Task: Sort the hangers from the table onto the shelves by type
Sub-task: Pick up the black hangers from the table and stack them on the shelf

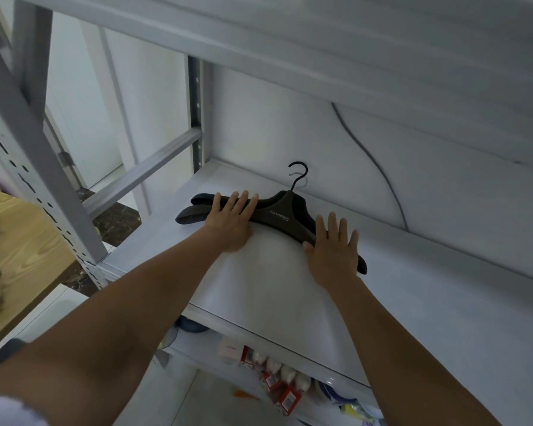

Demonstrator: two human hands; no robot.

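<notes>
Two dark, wide-shouldered hangers (279, 215) lie stacked flat on a white shelf board (443, 302), hooks pointing toward the back wall. The top one carries small pale lettering and a black hook (299, 175). My left hand (233, 221) rests with straight fingers on the stack's left arm. My right hand (334, 249) lies flat, fingers spread, on the right arm, whose tip pokes out beyond it. Neither hand curls round a hanger.
Another shelf board (320, 41) hangs close overhead. A perforated grey upright (40, 192) stands at the left, with a wooden table (22, 250) beyond it. Below the shelf sit red-and-white packets (277, 382) and other small items. A grey cable (379, 167) runs down the back wall.
</notes>
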